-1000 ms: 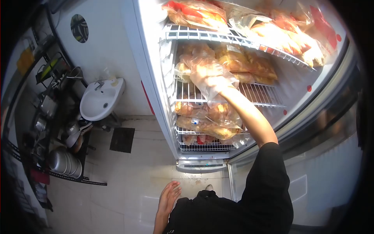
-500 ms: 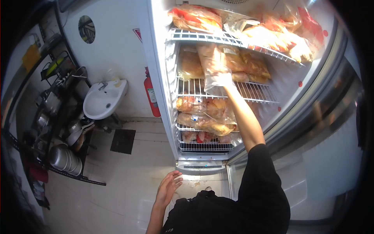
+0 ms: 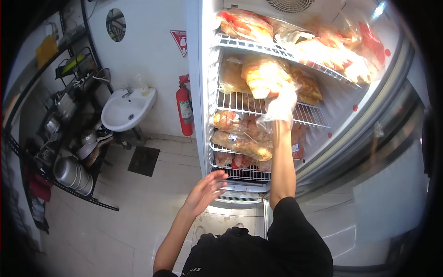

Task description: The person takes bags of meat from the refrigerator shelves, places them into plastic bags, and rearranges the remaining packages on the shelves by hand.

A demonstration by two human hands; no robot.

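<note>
Clear plastic covers the right hand [image 3: 282, 105], its grip closed around the near end of a bag of meat [image 3: 266, 76] above a wire shelf [image 3: 242, 102], probably because that end faces the fridge [image 3: 194, 87] opening. Left hand [image 3: 205, 194] hangs outside, fingers loosely parted, holding nothing.
</note>
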